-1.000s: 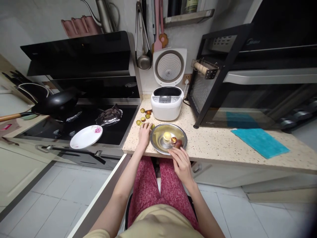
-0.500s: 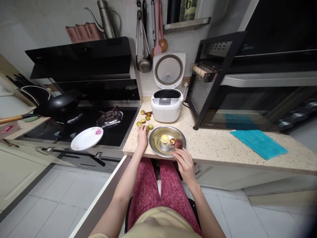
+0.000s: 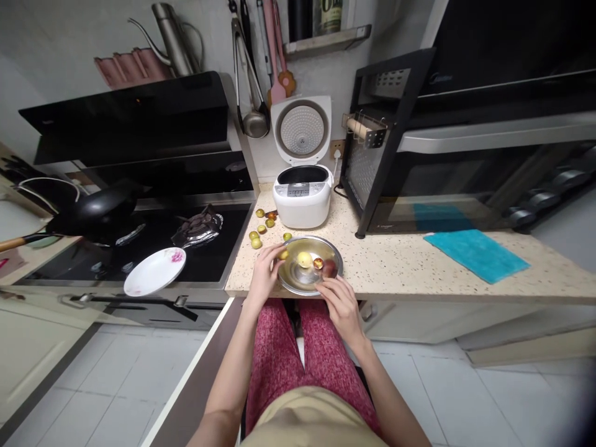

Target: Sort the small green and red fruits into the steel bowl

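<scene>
Your left hand [image 3: 261,277] pinches a green fruit [image 3: 283,254] at the bowl's [image 3: 331,249] nine o'clock rim — right hand [image 3: 339,302] loose, empty, at five.

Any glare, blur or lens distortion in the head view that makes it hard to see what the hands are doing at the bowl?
Head view: wide-angle bending bows the counter edge and oven; the metal bowl shows soft reflections but no blinding glare; left hand with a small green fruit and right hand are small, slightly soft.
</scene>
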Available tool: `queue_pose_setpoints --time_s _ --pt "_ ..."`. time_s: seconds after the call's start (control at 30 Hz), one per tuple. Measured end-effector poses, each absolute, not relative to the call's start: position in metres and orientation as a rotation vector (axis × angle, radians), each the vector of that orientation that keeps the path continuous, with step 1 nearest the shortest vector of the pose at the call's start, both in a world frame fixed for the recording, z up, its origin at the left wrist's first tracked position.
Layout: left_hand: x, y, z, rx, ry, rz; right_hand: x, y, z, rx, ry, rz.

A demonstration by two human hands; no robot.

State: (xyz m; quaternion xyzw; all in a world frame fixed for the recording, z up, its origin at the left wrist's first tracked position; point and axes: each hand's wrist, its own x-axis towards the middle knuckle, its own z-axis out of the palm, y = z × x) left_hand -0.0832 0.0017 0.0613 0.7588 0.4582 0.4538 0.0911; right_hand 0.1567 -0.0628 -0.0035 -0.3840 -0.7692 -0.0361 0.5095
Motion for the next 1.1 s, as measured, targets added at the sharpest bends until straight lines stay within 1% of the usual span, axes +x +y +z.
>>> queue_pose_setpoints --time_s 0.1,0.23,0.33,0.47,0.53,0.6,0.77,0.83,0.93,1.1 --pt "-0.075 -0.001 0.070 2.323 1.354 1.083 0.157 -0.062 -0.004 -0.916 -1.850 -0.073" --pt "-0.066 0.005 0.071 2.408 1.484 0.763 0.156 -0.063 -0.004 -0.908 -1.852 -0.074" --pt "-0.060 0.009 0.071 2.460 1.575 0.631 0.156 -0.063 -0.003 -0.901 -1.850 -0.088" --pt "-0.057 0.011 0.074 2.469 1.608 0.538 0.157 -0.063 -0.003 -0.907 -1.856 -0.092" --pt "-0.056 0.009 0.074 2.457 1.587 0.556 0.160 -0.062 -0.003 -0.905 -1.865 -0.087" --pt "-0.058 0.007 0.072 2.429 1.549 0.677 0.164 -0.061 -0.003 -0.900 -1.869 -0.087" --pt "-0.070 0.005 0.055 2.219 1.568 1.264 0.186 -0.056 -0.001 -0.875 -1.938 -0.080" --pt "-0.077 0.009 0.046 2.142 1.597 1.401 0.196 -0.055 0.001 -0.858 -1.983 -0.077" --pt "-0.085 0.019 0.033 2.074 1.598 1.400 0.209 -0.054 0.006 -0.857 -2.025 -0.069" --pt "-0.086 0.043 0.019 2.060 1.526 1.142 0.216 -0.057 0.013 -0.871 -2.075 -0.048"
